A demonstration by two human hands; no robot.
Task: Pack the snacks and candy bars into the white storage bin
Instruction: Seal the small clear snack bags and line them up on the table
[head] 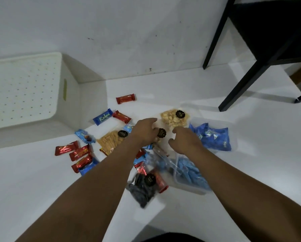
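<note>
Head view. Both forearms are reaching forward over a scatter of snacks on a white floor. The left hand (pixel 145 131) is curling its fingers down onto a clear snack pouch with a dark round label (pixel 161 133); whether the fingers are already clamped on it cannot be told, since the hand is hiding most of the pouch. The right hand (pixel 184 138) is hovering just beside it with fingers loosely curled and apart, holding nothing.

The white storage bin (pixel 71 95) is standing at the far left, well apart from both hands; its perforated bottom is showing and no snack is visible inside. Lying around the hands are a pouch of pale nuts (pixel 172 117), a pouch of stick biscuits (pixel 109 142), a pouch of dark cookies (pixel 142 189), a blue Kalpa bar (pixel 103 117), several red candy bars (pixel 80 151), a bag of blue-wrapped sweets (pixel 212 137) and a clear tub of blue packets (pixel 190 173).

Judged step: the first pick-up is being made, with packing apparently not yet begun. The next move calls for closing firmly on the labelled pouch, lifting it clear, and carrying it leftward into the bin.
</note>
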